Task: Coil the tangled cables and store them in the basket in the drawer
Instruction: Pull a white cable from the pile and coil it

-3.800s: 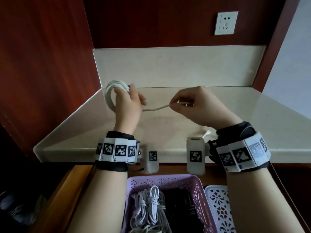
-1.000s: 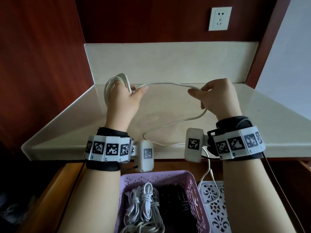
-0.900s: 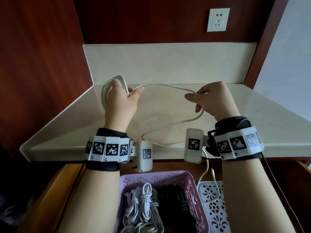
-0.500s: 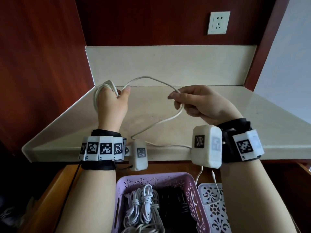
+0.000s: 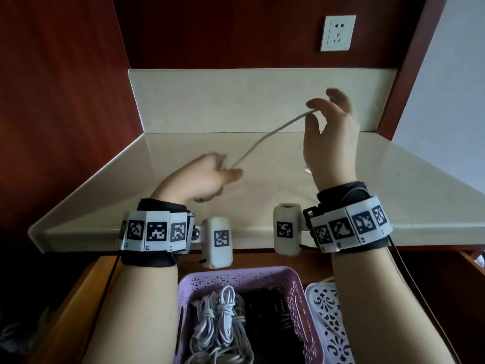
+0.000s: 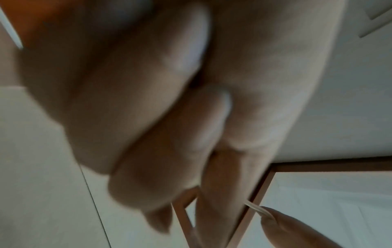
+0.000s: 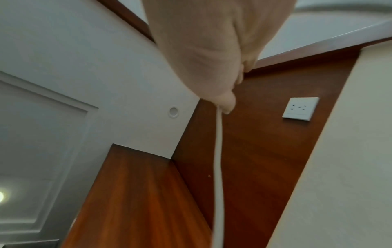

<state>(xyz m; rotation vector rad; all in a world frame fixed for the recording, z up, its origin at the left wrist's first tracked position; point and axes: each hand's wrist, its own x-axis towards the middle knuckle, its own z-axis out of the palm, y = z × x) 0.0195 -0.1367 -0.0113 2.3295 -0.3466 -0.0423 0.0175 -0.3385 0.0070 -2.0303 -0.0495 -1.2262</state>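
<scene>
A white cable (image 5: 270, 134) stretches taut between my two hands above the pale counter (image 5: 393, 195). My left hand (image 5: 225, 172) hovers low over the counter with its fingers curled round one end of the cable; any coil in it is hidden. In the blurred left wrist view only a short bit of cable (image 6: 253, 206) shows beside the curled fingers (image 6: 148, 117). My right hand (image 5: 312, 112) is raised before the backsplash and pinches the cable between thumb and forefinger, the other fingers spread. The right wrist view shows the cable (image 7: 217, 167) running straight from that pinch.
Below the counter edge an open wooden drawer (image 5: 68, 308) holds a purple basket (image 5: 236, 278) with white coiled cables (image 5: 220, 319) and black ones (image 5: 267, 321). A white lattice basket (image 5: 328, 327) sits to its right. A wall socket (image 5: 338, 32) is above the backsplash.
My right hand has risen up and to the right, pulling the slack loop straight. My left hand has dropped toward the counter and turned over. The hanging cable end no longer shows.
</scene>
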